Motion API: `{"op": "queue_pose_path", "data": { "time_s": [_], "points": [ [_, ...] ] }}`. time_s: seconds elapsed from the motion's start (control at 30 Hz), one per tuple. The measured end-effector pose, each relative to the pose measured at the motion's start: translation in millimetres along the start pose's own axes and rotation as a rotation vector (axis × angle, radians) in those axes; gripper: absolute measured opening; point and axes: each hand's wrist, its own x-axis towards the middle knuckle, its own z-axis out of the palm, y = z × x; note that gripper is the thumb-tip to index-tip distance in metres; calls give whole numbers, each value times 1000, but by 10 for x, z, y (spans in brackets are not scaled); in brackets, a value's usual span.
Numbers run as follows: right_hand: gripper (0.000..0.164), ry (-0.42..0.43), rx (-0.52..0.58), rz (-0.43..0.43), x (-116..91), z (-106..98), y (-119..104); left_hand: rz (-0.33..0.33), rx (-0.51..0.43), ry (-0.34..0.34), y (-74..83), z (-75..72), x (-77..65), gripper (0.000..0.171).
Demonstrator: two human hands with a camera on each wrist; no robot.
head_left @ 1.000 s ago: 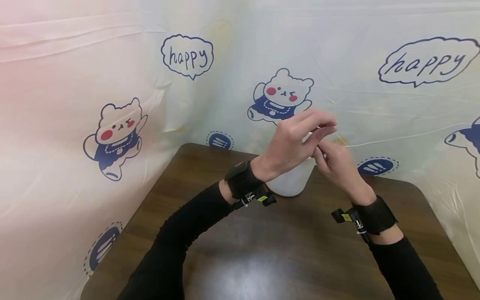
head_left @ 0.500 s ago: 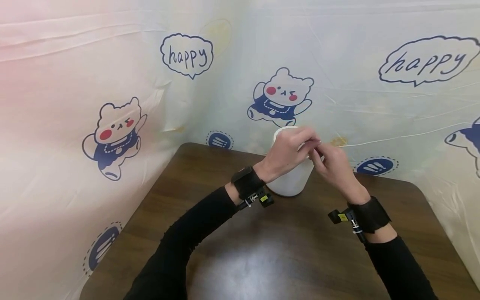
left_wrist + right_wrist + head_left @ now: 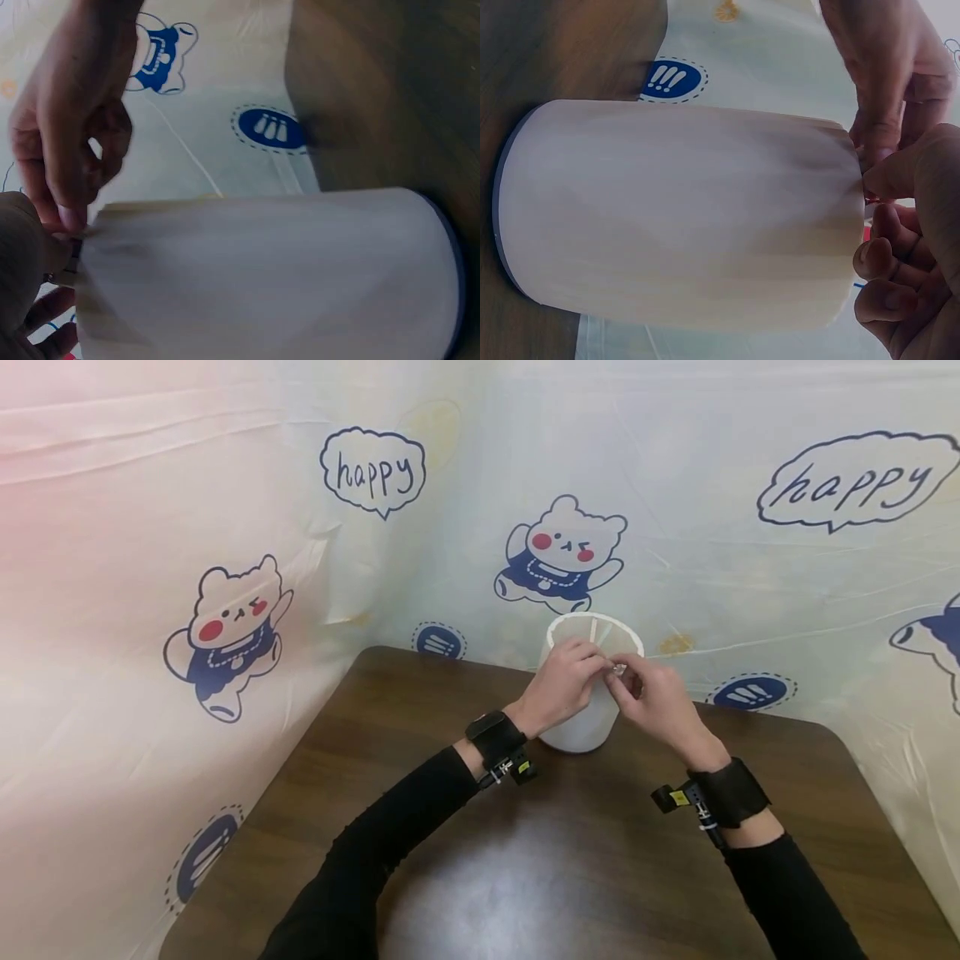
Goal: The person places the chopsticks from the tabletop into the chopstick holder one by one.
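Note:
A white tapered drum that looks like a lampshade (image 3: 581,727) stands upright on the table, with a pale rim, thin strips inside and a dark band round its bottom. At its near rim, both hands meet fingertip to fingertip. The right hand (image 3: 663,706) pinches a small shiny clear piece (image 3: 619,669) between thumb and forefinger. From the other side, the left hand (image 3: 562,685) pinches at the same piece, its fingers bent. Fingers mostly hide this piece; in the left wrist view a dark and pale bit (image 3: 73,259) shows between them at the rim.
The brown wooden table (image 3: 480,877) has rounded far corners. A pale curtain (image 3: 465,527) printed with cartoon bears and "happy" bubbles hangs close behind the drum and along the left side. Both wrists wear black straps (image 3: 495,739) with small cameras.
Both hands have come down from above the drum to its near rim, uncovering most of the opening. The left fingers were raised higher before and are now bent in close to the right fingertips.

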Motion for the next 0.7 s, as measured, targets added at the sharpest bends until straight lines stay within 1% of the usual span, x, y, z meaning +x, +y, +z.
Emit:
{"op": "queue_pose_path", "data": {
  "time_s": [0.13, 0.2, 0.27, 0.3, 0.37, 0.4, 0.43, 0.47, 0.5, 0.57, 0.63, 0.67, 0.7],
  "points": [
    [23, -7, 5, 20, -12, -25, -4, 31, 107, -10, -8, 22, -28, 24],
    [27, 4, 11, 29, -49, -57, 2, 37, 136, -17, -30, 13, -81, 26],
    [30, 33, 16, 35, -113, -108, 22, 38, 126, 0, -106, -15, -180, 28],
    [32, 52, 14, 44, -156, -142, 44, 33, 112, 22, -166, -43, -247, 29],
    [32, 87, -15, 73, -259, -232, 103, -9, 81, 79, -332, -126, -408, 28],
    [31, 97, -37, 92, -313, -286, 141, -40, 84, 120, -437, -180, -490, 28],
    [31, 97, -57, 119, -370, -345, 178, -89, 95, 154, -543, -241, -573, 28],
    [32, 86, -72, 153, -427, -410, 220, -156, 113, 184, -645, -308, -654, 27],
    [34, 67, -82, 188, -478, -481, 256, -236, 139, 205, -739, -379, -727, 27],
    [40, 18, -79, 250, -545, -624, 323, -409, 185, 217, -890, -528, -833, 29],
    [46, -18, -50, 287, -543, -740, 368, -553, 205, 215, -984, -675, -864, 32],
    [47, -21, -39, 288, -517, -785, 378, -596, 206, 221, -1000, -733, -851, 34],
    [48, -16, -34, 279, -476, -815, 372, -620, 208, 221, -992, -787, -820, 36]
  ]
}}
